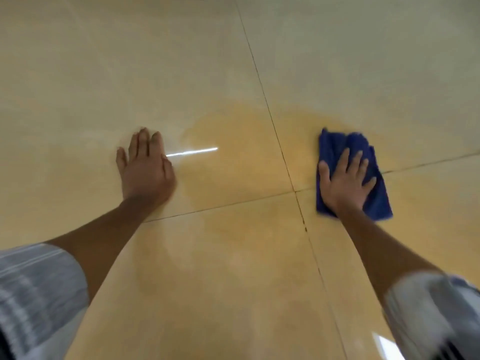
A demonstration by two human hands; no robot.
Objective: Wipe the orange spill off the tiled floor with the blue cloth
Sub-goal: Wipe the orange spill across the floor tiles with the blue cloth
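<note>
A thin orange spill [241, 152] spreads over the beige tiled floor [130, 61], across the crossing of the grout lines and toward me. The blue cloth [335, 145] lies crumpled on the spill's right part. My right hand [345, 181] presses flat on the cloth with fingers spread and straight. My left hand [145, 167] rests flat on the floor at the spill's left edge, fingers together, holding nothing.
Dark grout lines [265, 97] cross just left of the cloth. A bright streak of reflected light [193, 152] lies on the wet tile beside my left hand. Striped sleeves show at both lower corners.
</note>
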